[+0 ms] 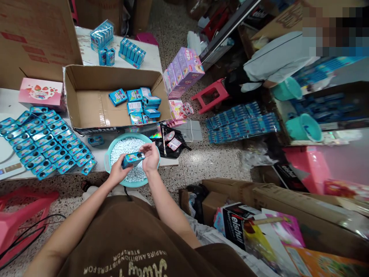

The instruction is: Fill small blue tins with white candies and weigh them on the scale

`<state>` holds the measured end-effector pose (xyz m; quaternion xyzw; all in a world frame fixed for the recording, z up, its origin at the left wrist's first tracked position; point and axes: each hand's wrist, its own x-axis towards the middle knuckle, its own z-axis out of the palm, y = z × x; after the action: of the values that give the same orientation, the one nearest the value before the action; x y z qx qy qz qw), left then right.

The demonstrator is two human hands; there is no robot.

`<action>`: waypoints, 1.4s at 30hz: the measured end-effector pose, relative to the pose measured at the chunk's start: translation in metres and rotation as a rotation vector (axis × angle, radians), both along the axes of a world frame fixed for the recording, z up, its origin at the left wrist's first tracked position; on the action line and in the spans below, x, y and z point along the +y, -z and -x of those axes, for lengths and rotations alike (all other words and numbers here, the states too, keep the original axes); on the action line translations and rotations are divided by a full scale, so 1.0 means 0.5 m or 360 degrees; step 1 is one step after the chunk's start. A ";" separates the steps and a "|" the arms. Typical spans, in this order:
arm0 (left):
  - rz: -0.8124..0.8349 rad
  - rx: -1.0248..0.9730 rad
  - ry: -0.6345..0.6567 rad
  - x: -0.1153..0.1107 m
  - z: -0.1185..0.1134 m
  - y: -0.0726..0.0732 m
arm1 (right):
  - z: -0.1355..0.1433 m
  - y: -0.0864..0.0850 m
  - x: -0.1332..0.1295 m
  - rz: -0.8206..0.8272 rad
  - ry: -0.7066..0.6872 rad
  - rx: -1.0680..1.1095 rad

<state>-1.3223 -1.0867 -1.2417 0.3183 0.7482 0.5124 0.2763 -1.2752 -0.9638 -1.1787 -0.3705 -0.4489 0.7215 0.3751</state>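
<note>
My left hand (118, 171) is wrapped round a small blue tin (132, 159), which it holds tilted above a turquoise basin (107, 157). White pellets (125, 146) fill much of the basin. Fingers curled, my right hand (150, 157) is cupped at the tin's right end, and a few white pellets show between its fingertips and the tin. How many lie in the palm is hidden. Behind the basin stands an open cardboard box (95, 104) with several blue tins (135, 107) inside. One more tin (95, 141) lies on the table between box and basin.
Many blue tins (43, 138) stand in rows on the table at left, beside a pink strawberry box (42, 92). Wrapped tin packs (102, 34) stand at the back. A co-worker's grey sleeve (276, 57) and turquoise tubs (302, 127) are at right, near a red stool (211, 96).
</note>
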 end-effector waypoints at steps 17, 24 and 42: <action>-0.0222 -0.0253 -0.0121 0.004 -0.011 0.014 | -0.040 0.057 0.014 0.0042 -0.0190 -0.0025; -0.0071 -0.0105 -0.0590 -0.066 0.019 0.019 | -0.051 0.237 0.125 -0.0770 -0.0148 -0.1008; -0.0172 -0.0038 -0.0354 -0.047 0.028 -0.003 | -0.025 0.225 0.096 0.0441 -0.0463 -0.0523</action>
<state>-1.3363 -1.1100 -1.2404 0.2418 0.7468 0.5832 0.2091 -1.2628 -0.9160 -1.2911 -0.4621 -0.4492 0.7526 0.1352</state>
